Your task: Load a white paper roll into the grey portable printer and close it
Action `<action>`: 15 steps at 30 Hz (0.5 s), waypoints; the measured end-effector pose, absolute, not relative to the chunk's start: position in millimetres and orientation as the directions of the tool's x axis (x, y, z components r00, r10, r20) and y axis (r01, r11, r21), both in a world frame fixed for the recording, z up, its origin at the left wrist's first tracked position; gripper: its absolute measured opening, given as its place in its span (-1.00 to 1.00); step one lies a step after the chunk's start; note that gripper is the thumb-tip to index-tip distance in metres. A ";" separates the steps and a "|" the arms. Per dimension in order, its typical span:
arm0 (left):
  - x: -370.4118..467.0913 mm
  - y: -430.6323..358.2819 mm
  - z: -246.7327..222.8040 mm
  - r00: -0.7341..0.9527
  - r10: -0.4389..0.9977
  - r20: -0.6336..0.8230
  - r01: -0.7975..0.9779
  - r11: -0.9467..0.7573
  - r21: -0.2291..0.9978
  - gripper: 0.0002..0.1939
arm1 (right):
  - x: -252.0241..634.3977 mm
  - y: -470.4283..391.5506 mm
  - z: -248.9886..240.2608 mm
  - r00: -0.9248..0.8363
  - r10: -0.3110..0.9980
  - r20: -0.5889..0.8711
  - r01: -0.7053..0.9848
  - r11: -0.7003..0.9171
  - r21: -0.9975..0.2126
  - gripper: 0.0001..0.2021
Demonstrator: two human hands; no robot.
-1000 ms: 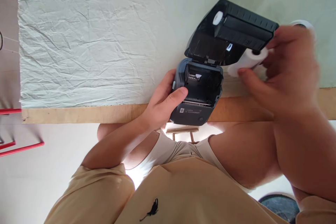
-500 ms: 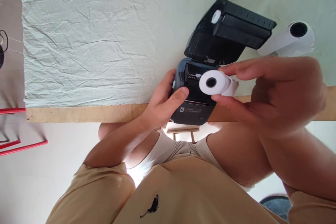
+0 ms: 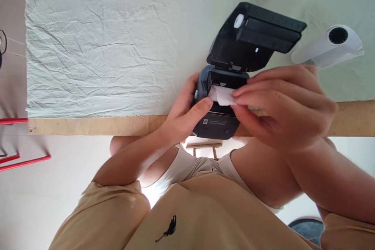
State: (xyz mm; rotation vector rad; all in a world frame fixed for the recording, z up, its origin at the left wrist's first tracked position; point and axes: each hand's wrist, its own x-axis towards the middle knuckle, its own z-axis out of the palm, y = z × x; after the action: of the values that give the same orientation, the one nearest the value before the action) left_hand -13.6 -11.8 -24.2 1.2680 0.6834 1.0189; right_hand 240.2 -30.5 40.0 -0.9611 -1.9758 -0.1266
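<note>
A dark portable label printer [image 3: 216, 127] lies at the table's front edge, its hinged lid [image 3: 263, 31] raised. My left hand [image 3: 187, 109] is wrapped round the printer's left side, thumb over the edge of the bay. In the bay sits a small white paper roll [image 3: 224, 96], turned so that its side shows. My right hand [image 3: 287, 105] pinches the right end of this roll between thumb and fingers, covering part of it. Beyond my right hand a larger white roll [image 3: 328, 45] with a black core lies on the cloth, its loose end partly unwound.
A wrinkled pale green cloth [image 3: 102, 47] covers the table, with a bare wooden front edge [image 3: 96, 125]. Red metal bars [image 3: 26, 163] stand at the left below the table. A dark round object [image 3: 307, 229] is on the floor at the lower right.
My right hand has moved left and turned the small roll, lowering it into the printer's bay. The printer has shifted very slightly; my left hand still holds it.
</note>
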 end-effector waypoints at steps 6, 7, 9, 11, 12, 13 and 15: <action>-18.2 -5.6 -42.1 0.504 0.833 0.231 -0.231 -0.128 0.965 0.19 | 244.7 -41.3 45.7 -0.531 0.584 0.613 0.538 0.792 -0.289 -0.83; -16.6 -7.2 -38.4 0.503 0.837 0.216 -0.201 -0.130 0.971 0.24 | 244.6 -41.2 44.4 -0.520 0.588 0.620 0.528 0.791 -0.309 -0.86; -12.2 -11.8 -28.0 0.457 0.874 0.164 -0.163 -0.099 0.982 0.24 | 244.6 -40.2 40.8 -0.421 0.591 0.688 0.508 0.782 -0.360 -0.89; -8.7 -16.1 -18.5 0.372 0.928 0.013 -0.141 0.043 0.989 0.10 | 246.2 -39.1 37.4 -0.233 0.631 0.740 0.538 0.718 -0.442 -0.84; -7.9 -17.3 -15.5 0.397 0.918 0.002 -0.155 0.065 0.986 0.16 | 248.0 -38.6 36.0 -0.142 0.661 0.737 0.558 0.668 -0.492 -0.76; -7.8 -17.9 -13.8 0.376 0.926 -0.024 -0.151 0.087 0.985 0.18 | 250.6 -38.2 34.9 -0.084 0.704 0.705 0.572 0.613 -0.545 -0.63; -9.3 -17.5 -13.7 0.373 0.927 -0.048 -0.153 0.113 0.982 0.32 | 256.8 -36.9 32.9 -0.054 0.792 0.607 0.576 0.522 -0.629 -0.40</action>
State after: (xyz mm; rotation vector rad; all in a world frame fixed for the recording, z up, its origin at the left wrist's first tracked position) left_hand -9.3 -17.5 -13.7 1.1803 0.8485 0.9506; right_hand 256.8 -36.9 32.9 -1.1552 -1.7391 0.2642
